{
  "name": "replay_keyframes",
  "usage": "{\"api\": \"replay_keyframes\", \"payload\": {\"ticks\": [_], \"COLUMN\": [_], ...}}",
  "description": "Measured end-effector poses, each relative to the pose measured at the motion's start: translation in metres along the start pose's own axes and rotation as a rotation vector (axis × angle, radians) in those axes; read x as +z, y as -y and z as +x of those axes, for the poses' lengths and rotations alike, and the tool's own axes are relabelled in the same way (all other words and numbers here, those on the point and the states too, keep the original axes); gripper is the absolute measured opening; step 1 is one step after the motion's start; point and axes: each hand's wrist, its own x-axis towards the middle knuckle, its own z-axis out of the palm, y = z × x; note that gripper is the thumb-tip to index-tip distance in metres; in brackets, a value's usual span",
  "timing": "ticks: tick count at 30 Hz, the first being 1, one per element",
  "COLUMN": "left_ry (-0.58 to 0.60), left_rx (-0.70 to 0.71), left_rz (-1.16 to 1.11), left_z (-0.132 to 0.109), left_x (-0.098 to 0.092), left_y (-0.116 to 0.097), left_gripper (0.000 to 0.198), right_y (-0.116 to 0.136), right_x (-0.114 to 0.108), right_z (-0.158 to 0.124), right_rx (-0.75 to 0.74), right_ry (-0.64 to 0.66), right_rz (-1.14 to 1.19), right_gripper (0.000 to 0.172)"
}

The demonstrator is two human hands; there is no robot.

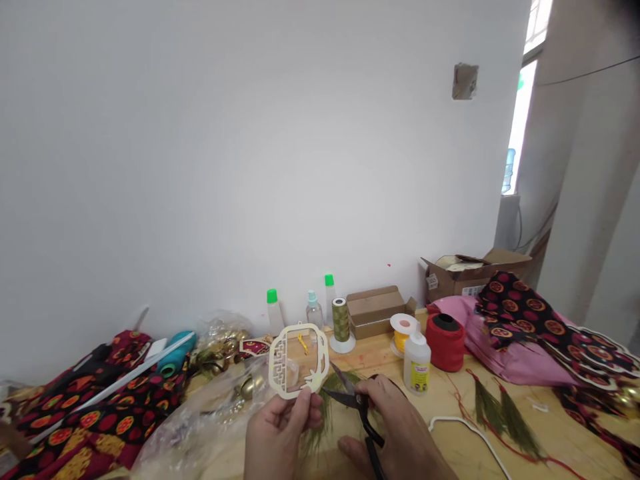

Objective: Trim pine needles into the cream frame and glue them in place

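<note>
- Wooden table (373,357): supplies stand along its far side, at 12 o'clock, seemingly to stay in reach.
- Printed fabric (120,427): heaped between 8 and 9 o'clock of the openwork frame (315,381), probably out of the way.
- Left hand (283,430): pinches the frame's bottom edge, thumb in front, likely to leave the cutouts uncovered.
- Right hand (405,427): grasps black-handled scissors (363,403) by the handles, perhaps to control the blades.
- Frame: tilted up above the table, presumably so its face is visible.
- Scissors: blades parted, pointing between 9 and 10 o'clock, by the frame's lower right; contact unclear.
- Labelled bottle (417,367): upright at the frame's 3 o'clock, perhaps against spills.
</note>
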Motion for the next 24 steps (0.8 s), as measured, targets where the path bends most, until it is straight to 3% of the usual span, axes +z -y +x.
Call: {"api": "replay_keyframes", "payload": {"ticks": [7, 12, 24], "left_ry": [0.043, 0.057, 0.009], "left_rx": [0.008, 0.010, 0.059], "left_rz": [0.058, 0.053, 0.079], "left_z": [-0.0042, -0.0048, -0.0038], "left_x": [0.0020, 0.0011, 0.0015], "left_y": [-0.0004, 0.0001, 0.0006], "left_gripper": [0.028, 0.028, 0.029], "right_y": [0.0011, -0.0008, 0.0017], "right_x": [-0.0032, -0.0036, -0.0054], "right_z": [0.0000, -0.0005, 0.0012], "right_rx": [0.109, 0.156, 0.202], "right_ry": [-0.003, -0.007, 0.038], "right_rz": [-0.036, 0.011, 0.099], "right_gripper": [0.031, 0.037, 0.038]}}
